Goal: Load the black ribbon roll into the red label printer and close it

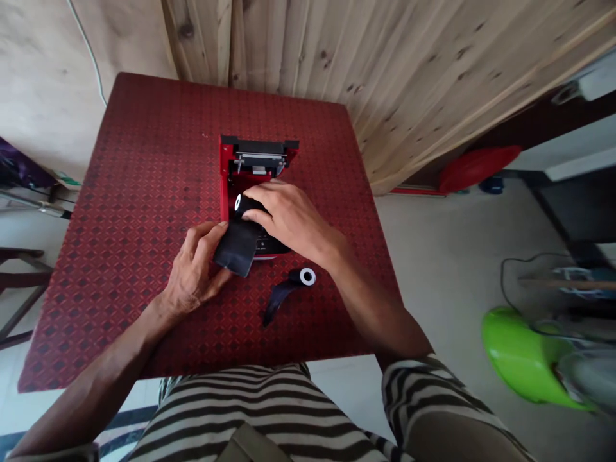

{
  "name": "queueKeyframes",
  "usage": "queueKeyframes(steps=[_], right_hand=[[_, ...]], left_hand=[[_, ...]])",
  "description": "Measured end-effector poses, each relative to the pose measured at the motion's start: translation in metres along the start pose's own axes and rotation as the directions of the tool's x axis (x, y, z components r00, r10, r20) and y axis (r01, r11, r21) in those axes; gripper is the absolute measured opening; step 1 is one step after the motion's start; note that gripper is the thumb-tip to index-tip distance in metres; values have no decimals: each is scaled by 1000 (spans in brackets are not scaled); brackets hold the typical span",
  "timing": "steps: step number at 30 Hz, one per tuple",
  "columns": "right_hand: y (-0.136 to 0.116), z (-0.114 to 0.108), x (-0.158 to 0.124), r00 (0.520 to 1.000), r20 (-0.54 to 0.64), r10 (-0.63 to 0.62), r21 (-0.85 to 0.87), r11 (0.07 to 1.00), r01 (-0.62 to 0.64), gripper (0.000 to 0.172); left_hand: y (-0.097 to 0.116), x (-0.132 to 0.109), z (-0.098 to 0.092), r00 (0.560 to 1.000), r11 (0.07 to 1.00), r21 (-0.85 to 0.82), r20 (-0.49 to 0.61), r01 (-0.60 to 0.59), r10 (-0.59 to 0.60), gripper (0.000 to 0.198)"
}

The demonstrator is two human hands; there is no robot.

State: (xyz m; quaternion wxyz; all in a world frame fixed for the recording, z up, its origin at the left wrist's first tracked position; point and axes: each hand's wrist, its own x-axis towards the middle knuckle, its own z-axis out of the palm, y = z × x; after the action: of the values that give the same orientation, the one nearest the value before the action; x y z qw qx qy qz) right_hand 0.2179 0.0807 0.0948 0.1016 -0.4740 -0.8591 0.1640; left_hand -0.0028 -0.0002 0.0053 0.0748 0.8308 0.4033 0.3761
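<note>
A red and black machine (224, 183), which looks like a small printer, stands on the table with its lid raised and metal rods under it. My right hand (294, 217) grips a black ribbon roll (246, 204) with a white core, over the machine's open bay. A flat, dark strip of ribbon (235, 250) hangs toward me over the machine's front, seemingly from that roll. My left hand (191, 271) pinches the strip's left edge. In front of the machine lies a second ribbon roll (307, 276), white core showing, with a loose dark tail.
The table (158, 147) has a red patterned cover and stands against a wooden plank wall (298, 45). A bright green plastic object (514, 353) is on the floor at right. A dark wooden stool (22, 280) stands at left.
</note>
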Motion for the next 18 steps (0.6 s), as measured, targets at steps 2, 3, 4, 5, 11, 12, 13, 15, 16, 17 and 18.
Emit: queueKeyframes(steps=[2, 3, 4, 5, 11, 12, 13, 15, 16, 17, 18], right_hand=[[-7, 2, 3, 998, 36, 59, -120, 991, -54, 20], [-9, 1, 4, 996, 44, 76, -162, 984, -68, 20], [-10, 1, 5, 995, 49, 83, -197, 978, -72, 19], [-11, 1, 6, 995, 54, 82, -225, 972, -68, 18], [-13, 1, 15, 987, 136, 90, -302, 952, -46, 20], [-14, 1, 17, 981, 158, 110, -306, 950, -57, 23], [-15, 1, 19, 975, 181, 127, -309, 949, -66, 25], [-14, 0, 23, 965, 221, 143, -308, 949, -71, 27], [-13, 0, 25, 961, 236, 143, -305, 950, -66, 27], [-11, 0, 27, 959, 248, 139, -304, 951, -59, 26], [-8, 2, 29, 959, 254, 129, -301, 952, -49, 25]], left_hand=[[2, 1, 1, 1000, 1000, 8, -9, 10, -10, 74], [2, 1, 2, 1000, 1000, 10, -13, 15, -15, 75], [3, 2, 2, 1000, 1000, 10, -15, 20, -20, 76], [3, 2, 2, 1000, 1000, 10, -17, 22, -22, 77], [3, 1, 3, 1000, 1000, 8, -20, 14, -14, 76], [3, 1, 3, 1000, 1000, 8, -23, 12, -11, 76], [3, 1, 3, 1000, 1000, 7, -24, 9, -9, 76], [3, 0, 3, 1000, 1000, 5, -18, 14, -14, 76], [3, -1, 3, 1000, 1000, 4, -16, 20, -20, 76], [3, -1, 4, 1000, 1000, 1, -16, 26, -26, 77], [3, -1, 4, 999, 999, -2, -15, 32, -32, 78]])
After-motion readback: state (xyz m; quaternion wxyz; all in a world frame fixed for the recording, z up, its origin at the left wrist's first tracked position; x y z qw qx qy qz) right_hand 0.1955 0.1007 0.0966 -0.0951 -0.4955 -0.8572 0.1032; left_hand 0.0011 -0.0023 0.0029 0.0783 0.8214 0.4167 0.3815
